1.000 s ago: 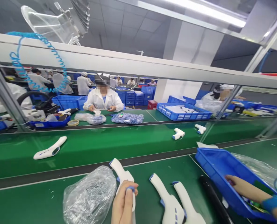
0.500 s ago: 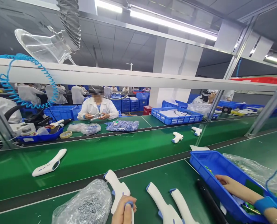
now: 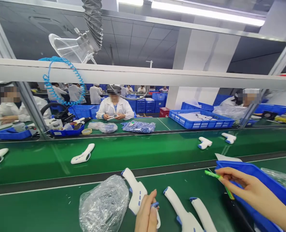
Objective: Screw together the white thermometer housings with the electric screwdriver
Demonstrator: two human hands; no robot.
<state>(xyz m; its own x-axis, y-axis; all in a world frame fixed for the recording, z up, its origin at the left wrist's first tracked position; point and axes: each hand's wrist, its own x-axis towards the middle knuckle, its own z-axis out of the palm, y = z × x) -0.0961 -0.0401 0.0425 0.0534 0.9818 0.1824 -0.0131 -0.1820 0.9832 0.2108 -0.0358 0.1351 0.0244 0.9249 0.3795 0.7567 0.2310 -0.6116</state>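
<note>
My left hand [image 3: 146, 212] is closed around a white part with a blue tip [image 3: 154, 204]; most of it is hidden by my fingers. Between thumb and fingers of my right hand [image 3: 245, 185] is a slim green-and-yellow piece [image 3: 212, 174], held over the near edge of a blue bin [image 3: 256, 174]; its exact kind is unclear. White gun-shaped devices with blue trim lie about my left hand: one device [image 3: 134, 190] just beyond it, a second device [image 3: 179, 206] and a third device [image 3: 202, 212] to its right.
A clear bag of small metallic pieces [image 3: 104, 204] lies left of my left hand. A black rod-like tool [image 3: 236, 209] rests beside the bin. Beyond, a green belt [image 3: 138, 149] carries more white devices [image 3: 83, 155]. A co-worker [image 3: 115, 108] sits opposite, holding a white device.
My right hand has come up out of the blue bin and moved left, now holding the green-and-yellow piece. My left hand keeps its grip. The view has turned left.
</note>
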